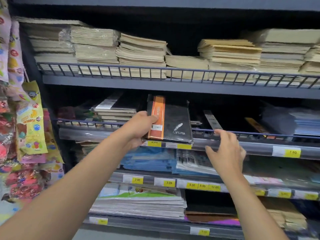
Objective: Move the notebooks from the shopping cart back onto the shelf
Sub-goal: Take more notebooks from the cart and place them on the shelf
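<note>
Stationery aisle, mid-restock: your left hand (pixel 138 127) grips a black notebook (pixel 174 122) by its lower left corner, thumb laid over the orange band (pixel 156 115) on the cover, fingers curled underneath. The book sits tilted, bottom edge out front and overlapping the yellow price tags (pixel 184 146), top edge leaning in over the wire rail (pixel 270 134) of the middle shelf (pixel 256 148); it isn't lying flat on the shelf yet. Your right hand (pixel 226 149) hangs just beside the rail, right of the book, fingers spread and relaxed, holding nothing; whether a fingertip touches the wire can't be told. The shopping cart is out of frame. Handling, as a judgement: it looks like a hardback or stiff-cover vol., light enough for one hand and rigid enough not to sag from a corner hold. The clear plastic wrap shines, so expect it to be slick and to shift a bit over the cover; a pinch on film alone could slip. Best hold is prob. where you have it, thumb on top and fingers below near the spine side, w/ the free hand supporting the right edge as it clears the rail. A stack of similar notebooks (pixel 116 111) lies just left on the same shelf, and black wrapped items fill the dark space to the right. Not fragile, though the wrap and corners could snag on the wire.
</note>
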